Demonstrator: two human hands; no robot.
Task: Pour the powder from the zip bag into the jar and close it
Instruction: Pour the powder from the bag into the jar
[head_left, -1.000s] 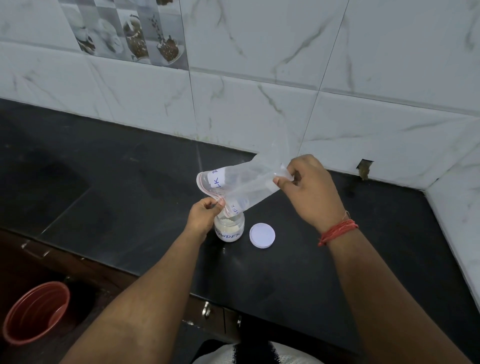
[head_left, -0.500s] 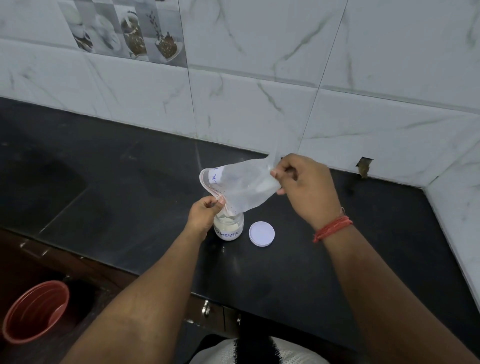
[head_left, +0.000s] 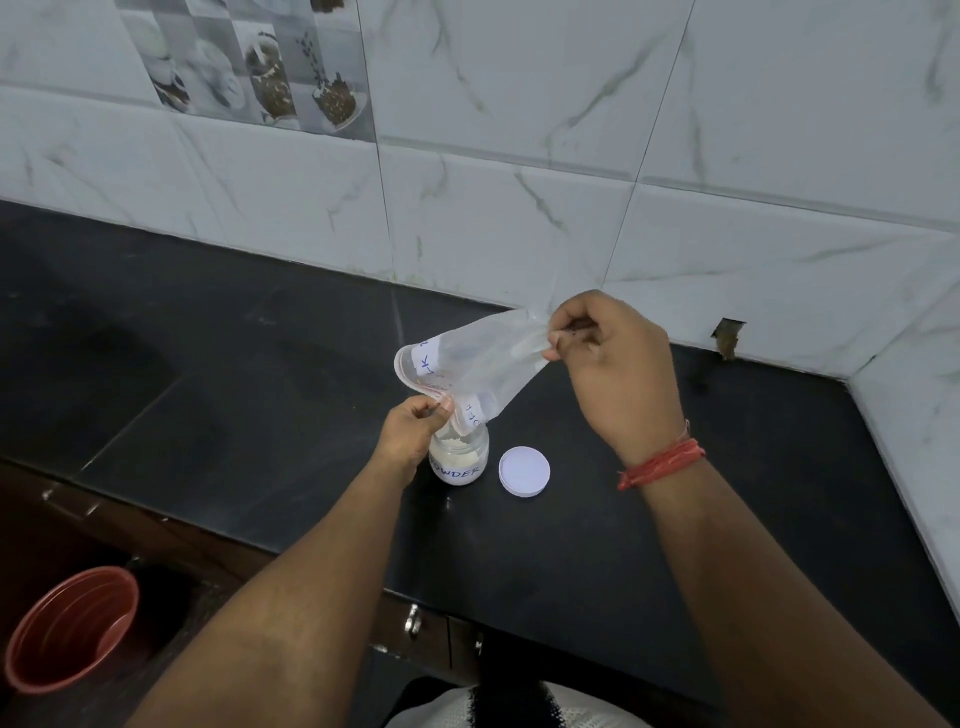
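Both hands: zip bag (head_left: 470, 371) over jar (head_left: 460, 460)

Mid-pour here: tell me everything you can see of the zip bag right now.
The zip bag is clear, thin plastic with a reddish zip edge and a white label with blue writing. It looks nearly empty. The right hand lifts its bottom corner, the left hand pinches its open mouth, which points down over the jar.

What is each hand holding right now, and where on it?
Both hands hold the zip bag. The left hand pinches its open zip mouth just above the jar; the right hand pinches the raised bottom corner. The lid lies unheld.
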